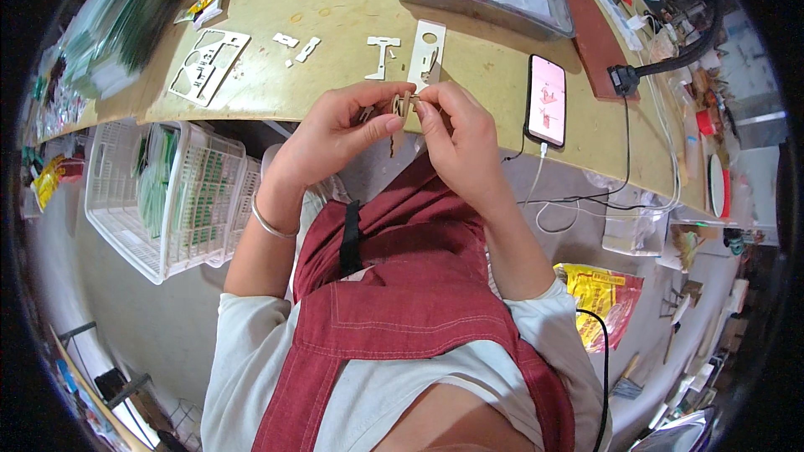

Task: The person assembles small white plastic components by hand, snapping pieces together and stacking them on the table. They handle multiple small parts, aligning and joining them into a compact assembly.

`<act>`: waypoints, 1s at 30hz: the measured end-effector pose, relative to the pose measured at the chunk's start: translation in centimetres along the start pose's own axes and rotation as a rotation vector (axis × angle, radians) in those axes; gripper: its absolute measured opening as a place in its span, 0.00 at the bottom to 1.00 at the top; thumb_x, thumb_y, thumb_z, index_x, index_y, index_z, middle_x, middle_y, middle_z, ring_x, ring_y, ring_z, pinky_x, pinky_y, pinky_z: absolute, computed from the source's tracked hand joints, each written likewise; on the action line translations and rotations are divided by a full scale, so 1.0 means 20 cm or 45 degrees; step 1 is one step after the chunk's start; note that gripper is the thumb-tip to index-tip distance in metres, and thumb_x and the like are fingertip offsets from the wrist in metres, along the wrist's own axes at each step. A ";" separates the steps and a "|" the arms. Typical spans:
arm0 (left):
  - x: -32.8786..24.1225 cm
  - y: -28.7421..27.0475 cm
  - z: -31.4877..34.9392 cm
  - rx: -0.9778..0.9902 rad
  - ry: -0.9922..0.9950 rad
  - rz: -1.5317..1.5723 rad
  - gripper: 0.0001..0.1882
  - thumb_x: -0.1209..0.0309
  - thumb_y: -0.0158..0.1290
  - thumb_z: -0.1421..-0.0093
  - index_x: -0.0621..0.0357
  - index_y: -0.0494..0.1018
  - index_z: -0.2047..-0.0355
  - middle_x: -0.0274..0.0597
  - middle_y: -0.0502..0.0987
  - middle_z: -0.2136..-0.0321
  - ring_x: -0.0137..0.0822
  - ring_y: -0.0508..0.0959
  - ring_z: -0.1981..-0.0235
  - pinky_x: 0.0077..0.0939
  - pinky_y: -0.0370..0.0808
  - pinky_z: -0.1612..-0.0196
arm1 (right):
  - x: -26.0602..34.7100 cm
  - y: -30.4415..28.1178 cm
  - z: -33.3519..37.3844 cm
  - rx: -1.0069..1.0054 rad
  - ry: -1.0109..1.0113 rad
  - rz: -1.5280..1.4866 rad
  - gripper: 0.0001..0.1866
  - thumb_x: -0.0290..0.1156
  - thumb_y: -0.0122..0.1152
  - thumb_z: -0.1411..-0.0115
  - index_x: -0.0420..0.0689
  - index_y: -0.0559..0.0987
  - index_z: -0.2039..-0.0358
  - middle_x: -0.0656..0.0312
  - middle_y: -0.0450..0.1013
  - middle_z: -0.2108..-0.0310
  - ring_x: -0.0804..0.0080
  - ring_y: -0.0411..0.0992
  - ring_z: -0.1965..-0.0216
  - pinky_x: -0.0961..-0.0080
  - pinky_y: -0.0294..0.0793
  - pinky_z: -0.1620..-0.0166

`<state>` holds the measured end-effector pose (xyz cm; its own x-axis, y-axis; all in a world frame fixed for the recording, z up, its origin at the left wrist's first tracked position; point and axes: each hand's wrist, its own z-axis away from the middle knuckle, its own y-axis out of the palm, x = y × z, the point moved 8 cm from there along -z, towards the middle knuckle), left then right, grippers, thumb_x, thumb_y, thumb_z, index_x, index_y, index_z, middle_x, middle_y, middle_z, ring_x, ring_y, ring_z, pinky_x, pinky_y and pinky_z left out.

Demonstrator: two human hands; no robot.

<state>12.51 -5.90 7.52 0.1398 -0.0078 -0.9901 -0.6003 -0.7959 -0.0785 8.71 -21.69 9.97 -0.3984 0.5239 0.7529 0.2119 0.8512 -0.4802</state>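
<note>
The head view shows a small tan wooden assembly of flat pieces [404, 107] held just in front of the table edge, pinched between the fingertips of the left hand [342, 132] and right hand [456, 136]. Just beyond lies a long cream flat board with a round hole [426, 59]; left of it, a cream T-like cutout [383, 40]. A black phone with a lit screen [546, 100] lies right on the yellowish table [335, 4].

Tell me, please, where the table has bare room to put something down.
The widest bare patch of table lies between the packet and the tray; a smaller one, between the holed strip and the phone. It is crowded at far left, under the green stack, and right of the phone, with the board. Loose pieces lie just beyond both hands.
</note>
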 end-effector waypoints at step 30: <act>0.06 -0.04 -0.44 -0.256 0.317 -0.781 0.26 0.83 0.62 0.37 0.60 0.76 0.37 0.40 0.73 0.66 0.34 0.75 0.67 0.26 0.74 0.60 | -0.44 -0.10 -0.19 -0.193 0.104 -0.036 0.06 0.25 0.63 0.30 0.39 0.82 0.56 0.56 0.74 0.66 0.63 0.74 0.67 0.70 0.73 0.62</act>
<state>20.09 -10.66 7.34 0.5984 0.3600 -0.7157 -0.2007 -0.7975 -0.5689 15.19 -27.87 6.07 -0.3336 0.4949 0.8024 0.3362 0.8576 -0.3892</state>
